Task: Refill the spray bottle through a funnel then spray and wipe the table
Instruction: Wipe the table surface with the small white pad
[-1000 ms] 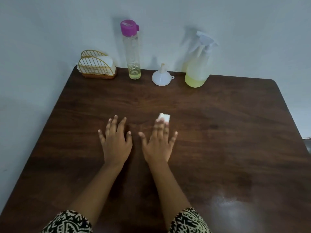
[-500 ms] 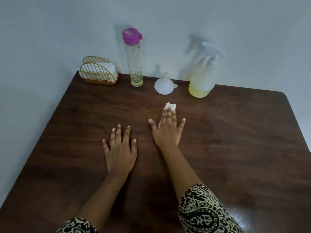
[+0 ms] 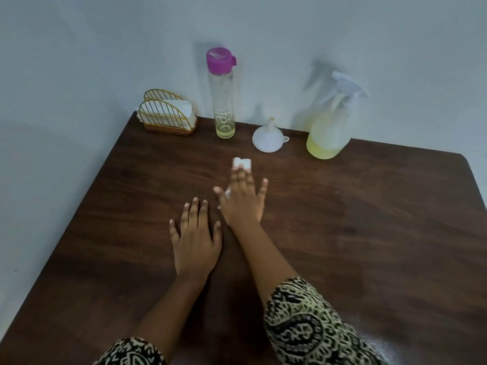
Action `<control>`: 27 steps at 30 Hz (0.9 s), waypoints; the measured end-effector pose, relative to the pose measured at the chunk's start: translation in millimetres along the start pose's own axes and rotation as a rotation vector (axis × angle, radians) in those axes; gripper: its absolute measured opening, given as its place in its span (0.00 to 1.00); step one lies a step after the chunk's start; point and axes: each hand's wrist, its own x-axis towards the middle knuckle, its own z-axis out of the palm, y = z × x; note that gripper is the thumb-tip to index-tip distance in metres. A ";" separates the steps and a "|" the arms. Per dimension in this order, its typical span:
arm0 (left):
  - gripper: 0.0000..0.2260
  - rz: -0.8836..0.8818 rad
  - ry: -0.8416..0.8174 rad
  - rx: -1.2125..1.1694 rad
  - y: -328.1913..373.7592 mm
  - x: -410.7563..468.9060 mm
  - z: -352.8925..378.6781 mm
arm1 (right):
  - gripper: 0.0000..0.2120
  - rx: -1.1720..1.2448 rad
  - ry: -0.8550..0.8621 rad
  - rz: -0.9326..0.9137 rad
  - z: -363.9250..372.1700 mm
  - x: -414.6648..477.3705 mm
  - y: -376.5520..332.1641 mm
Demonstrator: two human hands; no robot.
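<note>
My right hand (image 3: 243, 200) presses flat on a folded white tissue (image 3: 242, 163) on the dark wooden table (image 3: 369, 233); only the tissue's far end and a bit by the thumb show. My left hand (image 3: 195, 239) rests flat on the table with fingers spread, holding nothing. At the far edge stand a translucent spray bottle (image 3: 330, 122) with yellow liquid in its bottom, a white funnel (image 3: 268, 138) set upside down, and a tall clear bottle (image 3: 224, 96) with a pink cap and a little yellow liquid.
A gold wire napkin holder (image 3: 168, 114) with white tissues sits at the far left corner against the pale wall. The table's left edge runs diagonally toward me; its right corner is rounded. A wet sheen shows at the near right.
My right hand has slid the tissue away from me, toward the funnel. My left hand has stayed flat in place. The view has tilted down slightly.
</note>
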 end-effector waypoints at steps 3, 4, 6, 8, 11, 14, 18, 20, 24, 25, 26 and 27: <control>0.24 0.006 0.009 -0.017 0.4 -0.1 1.5 | 0.33 -0.019 0.042 0.084 -7.1 -25.7 44.4; 0.24 0.010 0.006 -0.019 0.1 -0.1 1.7 | 0.33 -0.023 0.019 0.067 -8.3 -36.8 49.1; 0.24 0.014 -0.005 -0.032 0.0 -0.8 0.3 | 0.33 -0.006 -0.042 -0.009 -8.6 -58.0 45.7; 0.23 0.012 -0.028 -0.062 -0.2 -1.0 -3.3 | 0.32 0.034 -0.118 -0.090 -8.6 -79.0 39.7; 0.22 0.018 -0.055 -0.159 -1.6 -6.1 -13.3 | 0.28 -0.004 -0.142 -0.205 -7.0 -119.0 46.9; 0.21 0.006 -0.076 -0.300 -1.5 -22.8 -25.0 | 0.24 -0.046 -0.110 -0.246 -13.4 -143.4 60.8; 0.19 0.027 -0.125 -0.433 3.2 -66.0 -32.6 | 0.18 -0.099 -0.072 -0.336 -28.4 -172.1 71.9; 0.18 0.048 -0.165 -0.463 9.9 -87.0 -33.1 | 0.14 -0.147 -0.128 -0.375 -36.5 -191.6 83.8; 0.16 0.082 -0.262 -0.536 39.8 -120.3 -36.8 | 0.13 -0.033 -0.206 -0.281 -62.8 -214.8 122.9; 0.14 0.053 -0.304 -0.571 53.6 -125.7 -40.1 | 0.11 0.060 -0.159 -0.239 -73.6 -217.7 135.0; 0.13 -0.018 -0.375 -0.614 69.6 -129.1 -45.0 | 0.10 0.154 -0.089 -0.212 -86.4 -220.3 146.3; 0.16 -0.134 -0.484 -0.683 87.2 -130.1 -52.1 | 0.09 0.235 -0.015 -0.207 -99.9 -222.3 155.4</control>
